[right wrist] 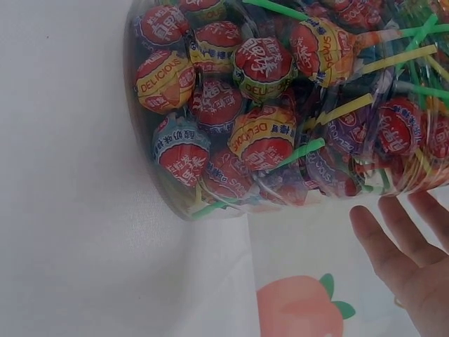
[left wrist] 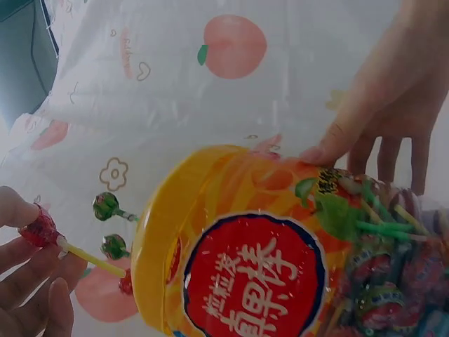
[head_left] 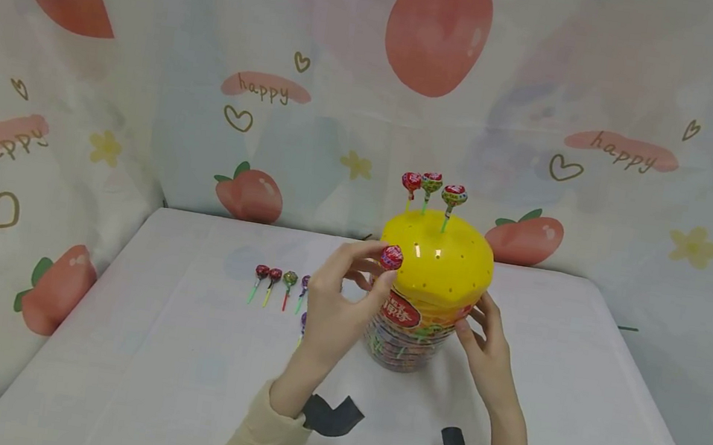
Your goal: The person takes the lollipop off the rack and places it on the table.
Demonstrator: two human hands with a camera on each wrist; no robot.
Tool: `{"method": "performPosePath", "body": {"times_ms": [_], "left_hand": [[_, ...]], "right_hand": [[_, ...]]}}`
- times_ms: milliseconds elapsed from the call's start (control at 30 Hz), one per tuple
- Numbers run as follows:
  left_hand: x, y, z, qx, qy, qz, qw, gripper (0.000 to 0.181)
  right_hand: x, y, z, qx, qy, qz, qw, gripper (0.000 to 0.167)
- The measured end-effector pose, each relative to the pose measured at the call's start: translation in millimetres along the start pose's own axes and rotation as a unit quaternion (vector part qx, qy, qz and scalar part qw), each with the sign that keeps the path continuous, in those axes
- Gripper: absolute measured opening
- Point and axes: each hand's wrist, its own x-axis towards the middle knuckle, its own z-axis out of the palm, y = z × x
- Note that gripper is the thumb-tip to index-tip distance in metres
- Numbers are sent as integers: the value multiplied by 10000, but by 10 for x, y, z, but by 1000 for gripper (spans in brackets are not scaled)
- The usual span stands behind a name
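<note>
A clear plastic jar [head_left: 406,346] filled with wrapped lollipops stands upright on the table under a yellow lid [head_left: 437,252] dotted with small holes. Three lollipops [head_left: 454,195] stick up from the far part of the lid. My left hand [head_left: 341,311] pinches the wrapped head of a red lollipop [head_left: 392,257] beside the lid; its yellow stick [left wrist: 95,260] points toward the lid in the left wrist view. My right hand [head_left: 488,356] rests its thumb against the jar's right side, its other fingers [right wrist: 382,242] fairly straight along the wall.
Several loose lollipops [head_left: 275,276] lie in a row left of the jar, partly hidden by my left hand. White cloth covers the table [head_left: 173,379]. A printed backdrop [head_left: 346,41] rises behind it. Black straps [head_left: 334,416] hang at both wrists.
</note>
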Motion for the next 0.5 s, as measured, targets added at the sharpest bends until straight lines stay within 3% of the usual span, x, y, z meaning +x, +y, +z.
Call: {"method": "performPosePath", "body": {"times_ms": [100, 267, 500], "left_hand": [[-92, -82, -80, 96, 118, -166, 9997, 32], [-231, -233, -207, 126, 350, -738, 9966, 30], [-313, -440, -359, 224, 506, -1254, 9906, 30]], "right_hand": [[-1, 0, 2, -6, 13, -12, 10000, 62], [-9, -8, -1, 22, 30, 40, 10000, 62], [-11, -7, 2, 29, 12, 56, 10000, 62]]}}
